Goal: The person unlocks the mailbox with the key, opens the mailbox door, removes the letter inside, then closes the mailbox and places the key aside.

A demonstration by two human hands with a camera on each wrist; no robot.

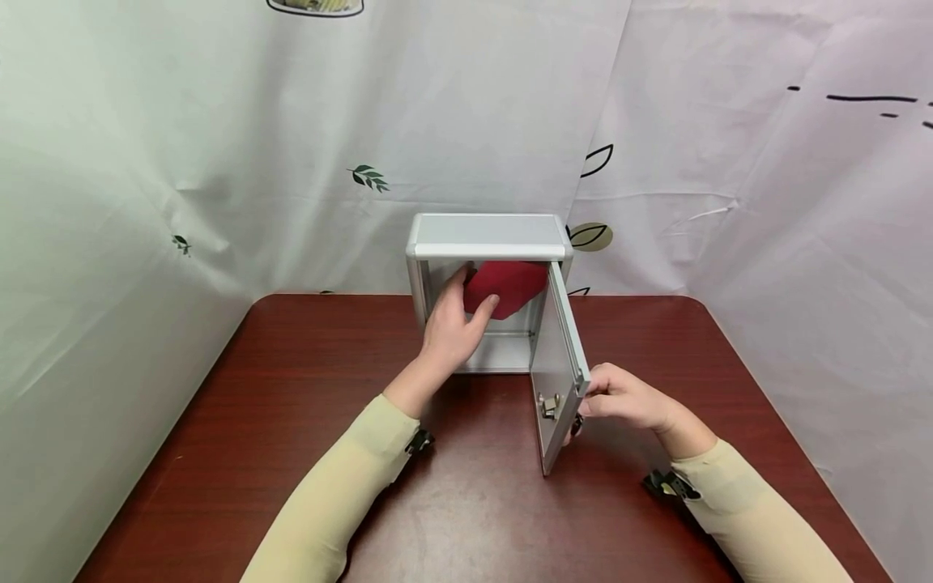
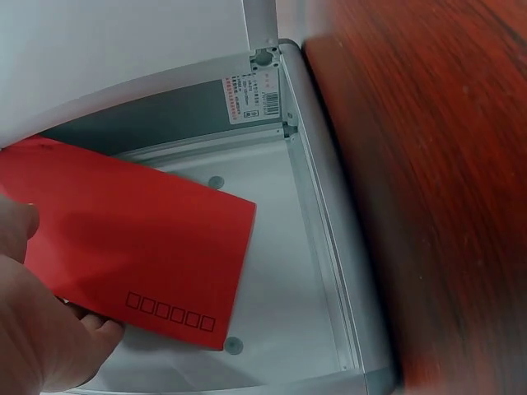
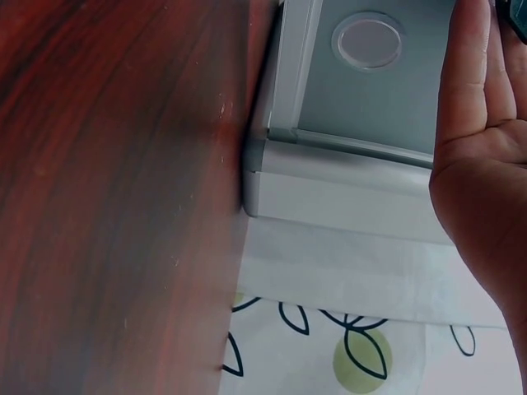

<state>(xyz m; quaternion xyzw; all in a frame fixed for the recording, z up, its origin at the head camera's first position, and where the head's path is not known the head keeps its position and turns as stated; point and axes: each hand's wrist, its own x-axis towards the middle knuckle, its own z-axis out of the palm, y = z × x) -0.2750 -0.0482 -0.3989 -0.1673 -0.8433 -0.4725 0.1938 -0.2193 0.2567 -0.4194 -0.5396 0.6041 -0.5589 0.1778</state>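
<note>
A silver metal mailbox (image 1: 490,235) stands at the back of the table, its hinged door (image 1: 557,364) swung out toward me on the right. My left hand (image 1: 453,328) reaches into it and grips a red envelope (image 1: 513,285), thumb on the near face and fingers behind. Several small printed squares run along one edge of the envelope (image 2: 156,247) in the left wrist view. My right hand (image 1: 623,397) grips the door's free edge from outside, near the lock (image 1: 549,406). A dark key-like piece (image 1: 577,424) shows just below its fingers. The right fingertips are partly hidden.
A dark red wooden table (image 1: 291,453) lies under everything. White printed cloth (image 1: 496,105) hangs behind the mailbox and on both sides. On the mailbox's inner wall there is a paper label (image 2: 252,97). The open door juts out between my two forearms.
</note>
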